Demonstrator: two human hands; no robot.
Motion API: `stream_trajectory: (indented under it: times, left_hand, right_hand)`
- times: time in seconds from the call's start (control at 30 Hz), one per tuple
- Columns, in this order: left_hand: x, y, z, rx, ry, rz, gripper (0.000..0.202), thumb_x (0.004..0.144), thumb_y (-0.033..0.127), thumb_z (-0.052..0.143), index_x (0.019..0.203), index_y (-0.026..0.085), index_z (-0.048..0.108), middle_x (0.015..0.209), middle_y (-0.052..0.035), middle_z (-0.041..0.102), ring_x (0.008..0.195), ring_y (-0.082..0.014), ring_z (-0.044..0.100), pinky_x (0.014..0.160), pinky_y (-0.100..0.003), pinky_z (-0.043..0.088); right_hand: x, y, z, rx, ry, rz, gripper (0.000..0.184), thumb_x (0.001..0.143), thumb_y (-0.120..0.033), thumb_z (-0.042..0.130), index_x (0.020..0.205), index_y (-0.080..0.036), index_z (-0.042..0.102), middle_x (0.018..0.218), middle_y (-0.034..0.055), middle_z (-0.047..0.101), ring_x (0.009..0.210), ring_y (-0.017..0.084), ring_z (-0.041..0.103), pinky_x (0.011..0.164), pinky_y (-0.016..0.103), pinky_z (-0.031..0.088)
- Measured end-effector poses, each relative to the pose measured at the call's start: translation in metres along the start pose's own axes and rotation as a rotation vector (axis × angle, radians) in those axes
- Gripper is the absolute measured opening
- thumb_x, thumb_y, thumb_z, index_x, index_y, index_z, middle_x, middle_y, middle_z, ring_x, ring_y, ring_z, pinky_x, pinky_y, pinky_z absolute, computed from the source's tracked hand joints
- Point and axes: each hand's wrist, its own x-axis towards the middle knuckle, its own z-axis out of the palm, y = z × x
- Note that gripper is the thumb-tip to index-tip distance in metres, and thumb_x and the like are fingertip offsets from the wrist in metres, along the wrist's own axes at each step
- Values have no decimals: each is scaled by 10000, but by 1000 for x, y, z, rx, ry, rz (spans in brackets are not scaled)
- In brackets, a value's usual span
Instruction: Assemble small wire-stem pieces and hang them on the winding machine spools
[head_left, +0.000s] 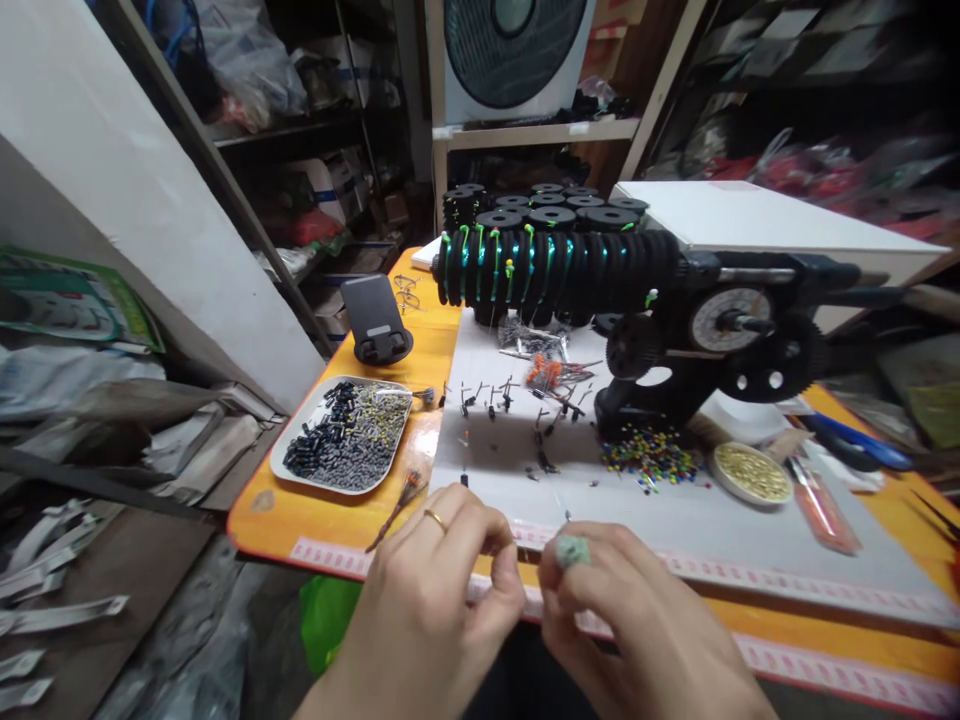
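My left hand [439, 580], a gold ring on one finger, is closed with thumb and forefinger drawn together over the table's front edge. Close beside it, my right hand [626, 600] is also closed, with a strip of green tape [573, 551] round a finger. Whatever lies between the fingertips of either hand is too small to make out. A tiny dark piece with a thin pale strand [566, 514] shows just beyond my right fingers. Ahead on the grey sheet [495, 450] lie several small black pieces with wire-like ends [507, 400].
A white tray [349, 487] of black, grey and yellow small parts stands left. Coloured beads [651, 455] and a dish of gold-coloured bits [752, 474] lie right. Behind stands a black geared device [731, 320] carrying line-wound spools [555, 268]. A black phone stand [375, 315] is back left.
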Motion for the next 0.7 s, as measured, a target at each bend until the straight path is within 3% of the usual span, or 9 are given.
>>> stream_trajectory:
  times: [0.13, 0.23, 0.4, 0.57, 0.7]
  left_hand:
    - [2, 2, 0, -107, -48, -3, 164, 833, 24, 520, 842, 185, 553, 766, -10, 571, 648, -105, 543, 497, -165, 418]
    - [5, 5, -6, -236, -92, -74, 144, 838, 53, 558, 842, 186, 614, 731, 4, 603, 597, -91, 559, 497, -162, 441]
    - [7, 6, -12, -399, -64, -224, 94, 845, 137, 629, 816, 202, 690, 780, -7, 699, 689, -113, 661, 542, -160, 498]
    - [8, 5, -15, -458, -59, -259, 94, 830, 130, 657, 794, 195, 714, 767, -6, 716, 722, -116, 676, 638, -178, 512]
    - [11, 5, -17, -544, -76, -298, 95, 833, 144, 652, 785, 194, 717, 786, -16, 721, 738, -138, 686, 642, -205, 532]
  right_hand:
    - [5, 1, -2, 81, -74, 20, 258, 835, -10, 491, 983, -218, 454, 875, 47, 643, 950, 175, 658, 805, 262, 562]
    - [7, -1, -3, 176, -32, 121, 269, 836, -30, 522, 967, -246, 429, 860, -7, 636, 837, 112, 680, 752, 182, 549]
    - [8, -2, -2, 247, 67, 201, 300, 815, -47, 582, 954, -264, 430, 823, -46, 628, 772, 91, 689, 748, 156, 554]
    - [14, -4, -3, 263, 58, 175, 315, 813, -33, 597, 946, -259, 422, 822, -43, 619, 776, 94, 689, 748, 163, 564]
    - [17, -5, -5, 119, 65, 87, 315, 818, -26, 586, 967, -251, 422, 802, -18, 647, 711, 115, 693, 686, 185, 565]
